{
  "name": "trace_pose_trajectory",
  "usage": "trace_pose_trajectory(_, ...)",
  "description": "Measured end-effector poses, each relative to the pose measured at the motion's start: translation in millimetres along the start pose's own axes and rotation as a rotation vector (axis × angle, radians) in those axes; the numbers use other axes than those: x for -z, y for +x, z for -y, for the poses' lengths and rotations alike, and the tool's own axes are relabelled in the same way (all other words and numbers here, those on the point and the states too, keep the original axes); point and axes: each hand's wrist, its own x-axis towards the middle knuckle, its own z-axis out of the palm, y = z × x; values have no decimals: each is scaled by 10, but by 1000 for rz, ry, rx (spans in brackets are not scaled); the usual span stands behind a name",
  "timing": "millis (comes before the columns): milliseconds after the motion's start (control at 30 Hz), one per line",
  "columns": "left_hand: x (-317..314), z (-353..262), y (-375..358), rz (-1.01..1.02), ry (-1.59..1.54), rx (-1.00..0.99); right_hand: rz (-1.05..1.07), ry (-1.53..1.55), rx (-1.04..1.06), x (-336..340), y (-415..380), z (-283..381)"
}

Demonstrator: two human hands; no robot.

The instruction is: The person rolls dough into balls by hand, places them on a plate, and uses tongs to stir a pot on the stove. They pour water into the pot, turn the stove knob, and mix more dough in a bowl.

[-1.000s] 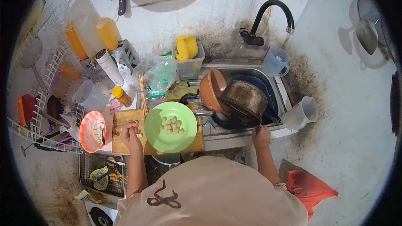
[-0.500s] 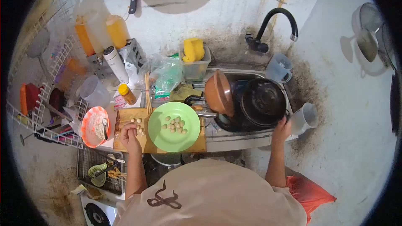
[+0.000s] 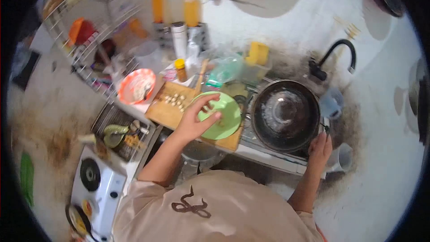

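A black wok [image 3: 286,115] faces up over the sink area, its inside streaked with pale marks. My right hand [image 3: 320,150] is closed around the handle at its right edge. To the left, my left hand [image 3: 199,118] hovers over a green plate [image 3: 230,123] with fingers spread, holding nothing. The hand covers much of that plate, so the small dough balls there are mostly hidden. Beside it, on a wooden cutting board [image 3: 165,113], lie several small pale dough balls [image 3: 175,101].
An orange-and-white bowl [image 3: 123,92] holding white dough or flour stands left of the board. A black faucet [image 3: 338,54] rises behind the sink, near a blue pitcher [image 3: 330,103] and a clear plastic jug [image 3: 342,157]. At lower left stands a white stove [image 3: 101,183].
My right hand has lifted the wok up and leftward over the sink, hiding the brown bowl. My left hand has moved from the board to above the plate and spread open. The view has turned.
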Motion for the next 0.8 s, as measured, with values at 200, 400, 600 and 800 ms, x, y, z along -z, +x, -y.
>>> trace_pose_trajectory(200, 642, -348, -750, -441, 308, 205, 543, 174, -93, -1179, -169, 195)
trace_pose_trajectory(400, 1364, -666, -2152, -848, 264, 541, 1113, 305, -27, -2401, -1075, 389)
trace_pose_trajectory(600, 1820, -746, -3069, -1149, 289, 668, 1383, 307, 134, -3245, -2106, 539)
trace_pose_trajectory(800, 2803, -740, -3669, -1187, 519, 700, 1391, 147, 338, -4015, -1849, 684)
